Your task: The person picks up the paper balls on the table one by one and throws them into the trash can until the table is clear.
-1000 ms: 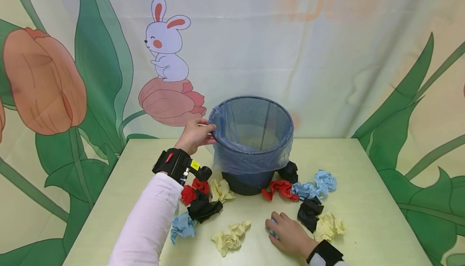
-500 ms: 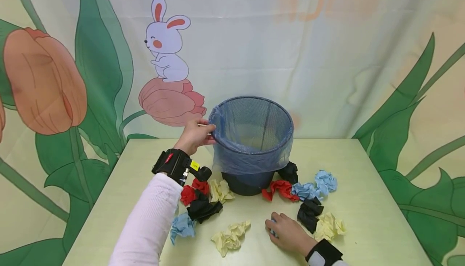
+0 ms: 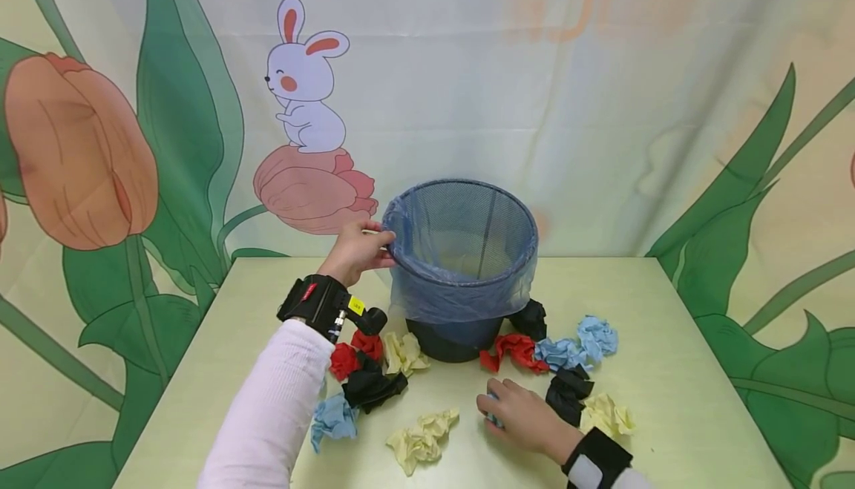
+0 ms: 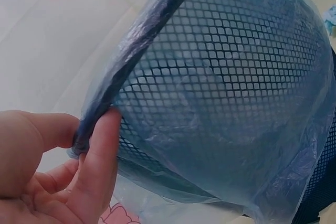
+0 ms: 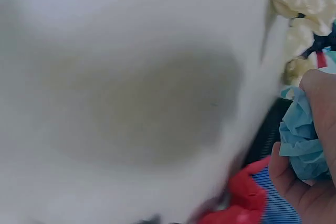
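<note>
A dark mesh wastebasket (image 3: 454, 342) lined with a translucent blue bag (image 3: 461, 302) stands at the back middle of the table. My left hand (image 3: 358, 251) pinches its left rim; in the left wrist view the thumb and fingers (image 4: 102, 150) clasp the bag-covered rim (image 4: 142, 40) from both sides. Low over the table at front right, my right hand (image 3: 524, 416) holds a crumpled blue paper ball (image 5: 302, 140) in curled fingers. Most of that ball is hidden by the hand in the head view. A crumpled yellow paper (image 3: 422, 441) lies to the left of my right hand.
Left of the basket lie red paper (image 3: 344, 360), yellow paper (image 3: 404, 354), black paper (image 3: 372, 386) and blue paper (image 3: 334, 420). To its right are red paper (image 3: 516, 353), blue paper (image 3: 597, 337), black paper (image 3: 568, 394) and yellow paper (image 3: 606, 416). A printed curtain (image 3: 601, 125) hangs behind.
My right hand has risen slightly and shifted a little left and away from me, with the blue paper ball in it. The left hand keeps its hold on the basket's rim.
</note>
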### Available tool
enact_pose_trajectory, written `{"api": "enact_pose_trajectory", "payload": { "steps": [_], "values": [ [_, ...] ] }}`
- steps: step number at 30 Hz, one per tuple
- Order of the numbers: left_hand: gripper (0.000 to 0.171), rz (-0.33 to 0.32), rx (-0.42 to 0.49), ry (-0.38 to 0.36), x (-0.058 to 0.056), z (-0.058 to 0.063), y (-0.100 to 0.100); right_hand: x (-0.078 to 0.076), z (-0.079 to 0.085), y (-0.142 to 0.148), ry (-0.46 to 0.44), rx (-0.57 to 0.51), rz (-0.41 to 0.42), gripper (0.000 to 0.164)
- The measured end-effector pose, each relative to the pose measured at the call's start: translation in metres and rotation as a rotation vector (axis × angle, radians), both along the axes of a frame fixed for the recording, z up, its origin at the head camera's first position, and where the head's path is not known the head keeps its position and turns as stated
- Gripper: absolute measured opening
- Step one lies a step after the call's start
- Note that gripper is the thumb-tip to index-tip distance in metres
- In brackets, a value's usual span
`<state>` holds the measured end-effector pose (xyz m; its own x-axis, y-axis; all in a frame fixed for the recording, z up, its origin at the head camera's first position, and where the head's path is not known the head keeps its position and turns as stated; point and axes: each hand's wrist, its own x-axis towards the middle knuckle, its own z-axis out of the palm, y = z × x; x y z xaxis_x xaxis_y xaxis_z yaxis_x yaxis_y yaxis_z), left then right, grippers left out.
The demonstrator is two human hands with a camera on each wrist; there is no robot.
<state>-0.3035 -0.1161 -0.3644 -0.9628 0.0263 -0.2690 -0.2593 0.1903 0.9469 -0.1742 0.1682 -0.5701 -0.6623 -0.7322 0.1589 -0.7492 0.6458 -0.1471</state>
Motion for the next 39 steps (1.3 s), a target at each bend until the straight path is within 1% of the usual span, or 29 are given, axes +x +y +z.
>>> {"api": "enact_pose_trajectory", "payload": {
  "steps": [4, 7, 9, 15, 19, 25, 29, 39],
  "values": [
    [0.040, -0.001, -0.001, 0.003, 0.001, 0.001, 0.000, -0.004, 0.017, -0.006, 0.081, -0.026, 0.057, 0.017],
    [0.039, -0.002, -0.002, 0.009, 0.001, 0.001, 0.000, -0.008, 0.029, -0.011, 0.152, -0.013, 0.096, 0.020],
    [0.039, -0.005, -0.002, 0.014, 0.001, 0.001, -0.001, -0.010, 0.037, -0.014, 0.182, -0.004, 0.114, 0.019],
    [0.038, -0.014, -0.001, 0.017, 0.001, 0.001, 0.000, -0.012, 0.065, -0.021, 0.181, -0.042, 0.143, 0.015],
    [0.039, -0.015, -0.003, 0.021, 0.001, 0.001, -0.001, -0.012, 0.085, -0.025, 0.194, -0.046, 0.171, 0.014],
    [0.041, -0.019, 0.016, 0.014, 0.002, 0.000, -0.003, -0.014, 0.113, -0.028, 0.271, -0.060, 0.226, 0.014],
    [0.041, -0.023, 0.031, 0.009, 0.001, -0.002, -0.004, -0.017, 0.128, -0.029, 0.313, -0.087, 0.245, 0.014],
    [0.041, -0.020, 0.035, 0.006, 0.000, -0.001, -0.003, -0.029, 0.162, -0.034, 0.342, -0.110, 0.254, 0.012]
  ]
}}
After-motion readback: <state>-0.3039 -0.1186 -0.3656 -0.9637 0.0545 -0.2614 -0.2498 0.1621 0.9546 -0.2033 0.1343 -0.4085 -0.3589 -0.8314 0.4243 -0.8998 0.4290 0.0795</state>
